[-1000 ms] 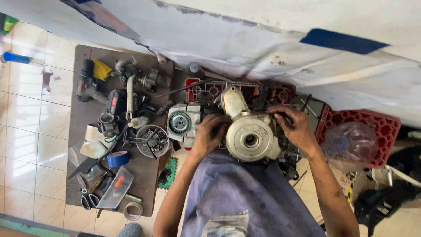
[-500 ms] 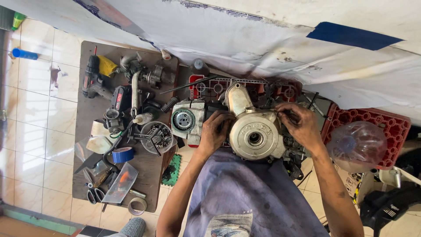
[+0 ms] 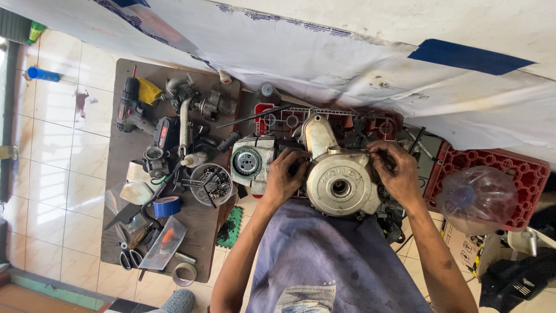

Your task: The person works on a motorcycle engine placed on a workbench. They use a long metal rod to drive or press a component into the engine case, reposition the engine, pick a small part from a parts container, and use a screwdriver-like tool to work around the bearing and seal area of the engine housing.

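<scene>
While both hands point(image 3: 341, 174) flank it, engine cover point(image 3: 341, 185) sits between.

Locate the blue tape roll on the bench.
In the head view the blue tape roll lies on the brown board left of the person, just beside the bowl of small metal parts and above the scissors.

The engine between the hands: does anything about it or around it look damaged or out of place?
Nothing looks damaged. The engine's round silver cover sits whole, with the left hand and right hand at its sides. The brown board beside it is crowded with loose parts, among them a bowl of bolts.
</scene>
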